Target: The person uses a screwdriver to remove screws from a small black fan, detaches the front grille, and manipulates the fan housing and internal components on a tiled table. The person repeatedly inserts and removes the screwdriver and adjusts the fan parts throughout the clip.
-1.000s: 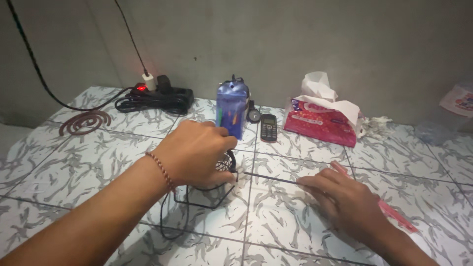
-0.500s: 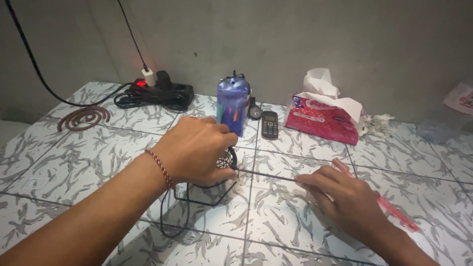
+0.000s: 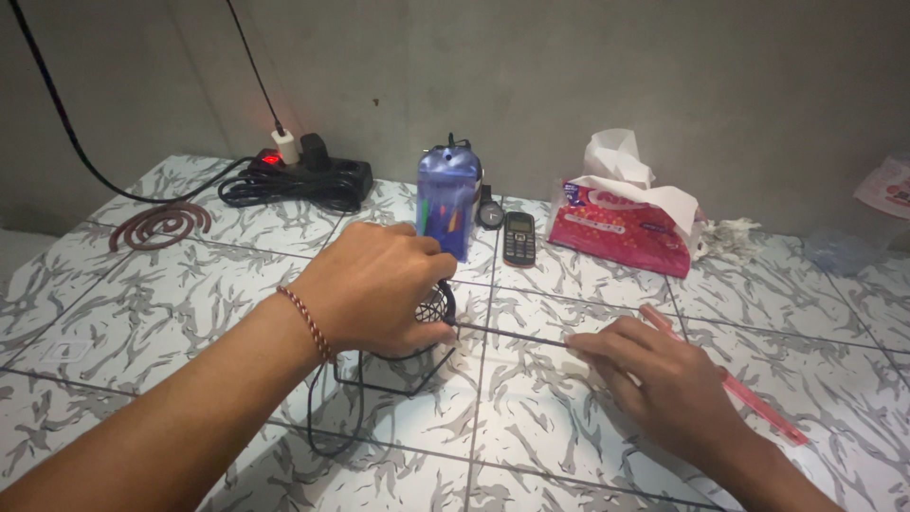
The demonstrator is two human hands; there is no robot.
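Low in the frame, my right hand (image 3: 664, 384) lies flat and open on the tiled bench (image 3: 142, 313), a pink strip (image 3: 730, 389) beneath it, gripping nothing. At centre, my left hand (image 3: 374, 289) is curled over a small black wire-frame fan (image 3: 417, 341); it looks light and springy, best held by its rim. Beyond stands a blue box (image 3: 447, 201).

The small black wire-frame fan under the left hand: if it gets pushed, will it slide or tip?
Probably light: the small black wire-frame fan is mostly open wire. Its thin frame base on smooth tile may slide easily. The left hand grips its top, so a high push could tip it.
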